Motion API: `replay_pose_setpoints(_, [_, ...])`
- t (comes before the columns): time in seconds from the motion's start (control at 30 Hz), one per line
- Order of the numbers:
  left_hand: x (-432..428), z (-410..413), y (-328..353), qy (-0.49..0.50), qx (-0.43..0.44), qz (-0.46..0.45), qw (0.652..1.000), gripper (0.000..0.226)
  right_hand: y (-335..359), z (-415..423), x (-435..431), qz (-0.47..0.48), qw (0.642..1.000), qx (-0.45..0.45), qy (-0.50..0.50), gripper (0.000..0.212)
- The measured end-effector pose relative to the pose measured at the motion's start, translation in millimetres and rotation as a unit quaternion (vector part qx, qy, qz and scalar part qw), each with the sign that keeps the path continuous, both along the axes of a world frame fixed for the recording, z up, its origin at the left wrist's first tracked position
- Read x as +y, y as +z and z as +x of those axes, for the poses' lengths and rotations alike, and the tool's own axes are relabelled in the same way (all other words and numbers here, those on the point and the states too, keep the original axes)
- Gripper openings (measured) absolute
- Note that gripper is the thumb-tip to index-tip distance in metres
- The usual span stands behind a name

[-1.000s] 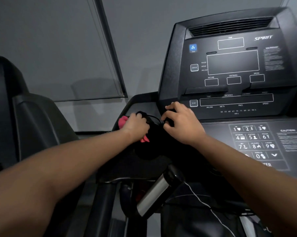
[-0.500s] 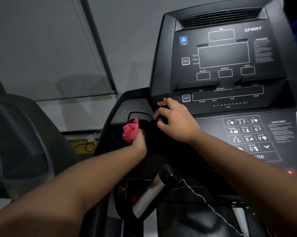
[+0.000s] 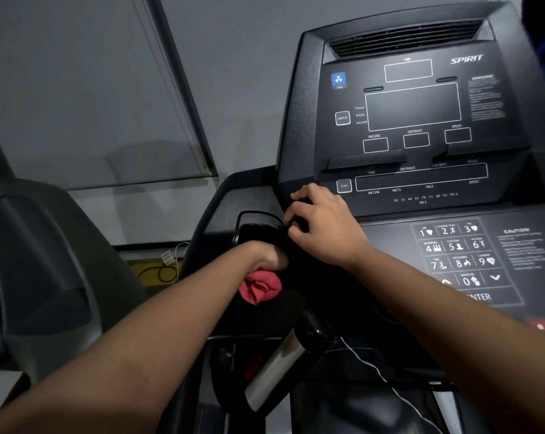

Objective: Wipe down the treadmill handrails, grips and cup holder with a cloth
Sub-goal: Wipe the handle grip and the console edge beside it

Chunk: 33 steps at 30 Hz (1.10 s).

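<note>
My left hand (image 3: pixel 266 254) grips a bunched red cloth (image 3: pixel 259 289), which sticks out below the fist. The fist is at the near edge of the dark cup holder (image 3: pixel 255 231) in the treadmill's left console wing. My right hand (image 3: pixel 322 227) lies just right of the cup holder, fingers bent, tips on the black edge under the console (image 3: pixel 415 120). In the dark I cannot see whether those fingers pinch anything. A silver and black handgrip (image 3: pixel 275 372) slants below both arms.
A black cable (image 3: pixel 252 213) loops round the cup holder's far rim, and a thin white cord (image 3: pixel 374 372) trails below the console. The number keypad (image 3: pixel 457 252) and a red button (image 3: pixel 540 325) lie to the right. Another dark machine (image 3: pixel 29 261) stands at left.
My left hand has drawn back toward me from the cup holder's left rim, turning so the cloth now shows beneath the fist. My right hand has stayed in place.
</note>
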State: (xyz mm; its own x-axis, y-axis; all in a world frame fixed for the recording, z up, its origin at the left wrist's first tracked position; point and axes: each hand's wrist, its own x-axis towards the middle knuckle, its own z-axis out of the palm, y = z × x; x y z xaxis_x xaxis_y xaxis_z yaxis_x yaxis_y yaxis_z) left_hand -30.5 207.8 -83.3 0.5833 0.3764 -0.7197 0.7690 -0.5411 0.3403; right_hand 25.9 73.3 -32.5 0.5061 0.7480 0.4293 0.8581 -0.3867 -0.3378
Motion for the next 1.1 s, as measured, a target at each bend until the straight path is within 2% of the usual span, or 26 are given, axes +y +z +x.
replay_pose_setpoints(0.07, [-4,-7,5,0.103,-0.062,-0.071,0.99,0.029,0,0,0,0.007,1.0,-0.002,0.001,0.038])
replay_pose_setpoints(0.17, [-15,-14,17,0.224,-0.17,-0.213,0.936,0.032,1,-1,0,0.0,1.0,0.001,0.003,0.032])
replay_pose_setpoints(0.2, [-16,-11,17,0.276,-0.213,-0.245,0.905,0.03,1,0,-1,-0.002,1.0,0.002,0.005,0.027])
replay_pose_setpoints(0.27, [-18,-8,17,0.406,-0.305,-0.302,0.807,0.027,1,0,-1,0.001,1.0,-0.002,0.008,0.021])
replay_pose_setpoints(0.3, [-19,-9,18,0.461,-0.348,-0.315,0.753,0.022,1,0,-1,0.003,1.0,-0.004,0.008,0.022])
replay_pose_setpoints(0.33, [-17,-9,14,0.495,-0.39,-0.309,0.712,0.011,1,-1,-1,0.005,1.0,-0.004,0.008,0.024])
replay_pose_setpoints(0.37, [-17,-10,9,0.515,-0.436,-0.289,0.679,0.01,1,-1,-1,0.005,1.0,-0.001,0.007,0.026])
replay_pose_setpoints(0.43, [-18,-12,0,0.515,-0.506,-0.2,0.663,0.051,1,-3,-1,0.01,1.0,0.005,0.004,0.028])
replay_pose_setpoints(0.5, [-20,-12,-1,0.461,-0.558,-0.048,0.688,0.063,2,-4,-1,0.012,1.0,0.007,0.003,0.029])
replay_pose_setpoints(0.57, [-17,-13,6,0.356,-0.612,0.077,0.702,0.054,2,-4,-2,0.008,1.0,0.006,0.007,0.025])
replay_pose_setpoints(0.63, [-10,-13,6,0.21,-0.628,0.171,0.729,0.04,2,-3,-2,0.007,1.0,0.008,0.009,0.021])
replay_pose_setpoints(0.67, [-7,-14,2,0.138,-0.6,0.206,0.76,0.04,2,-3,-2,0.008,1.0,0.012,0.009,0.021])
replay_pose_setpoints(0.73, [-4,-20,-16,0.02,-0.486,0.268,0.832,0.046,2,-3,-2,0.009,1.0,0.013,0.007,0.025])
replay_pose_setpoints(0.8, [-3,-27,-31,0.011,-0.384,0.216,0.898,0.045,2,-3,-2,0.002,1.0,0.012,0.008,0.025])
replay_pose_setpoints(0.83, [-1,-28,-37,0.005,-0.354,0.191,0.916,0.049,2,-3,-2,-0.002,1.0,0.011,0.009,0.022])
replay_pose_setpoints(0.9, [2,-27,-39,-0.04,-0.296,0.2,0.933,0.051,2,-2,-2,-0.003,1.0,0.008,0.009,0.02])
replay_pose_setpoints(1.0, [2,-23,-38,-0.13,-0.235,0.254,0.929,0.043,1,-2,-1,-0.001,1.0,0.007,0.006,0.028])
replay_pose_setpoints(1.1, [0,-19,-41,-0.146,-0.169,0.315,0.922,0.035,1,-1,-1,0.0,1.0,0.007,0.006,0.029])
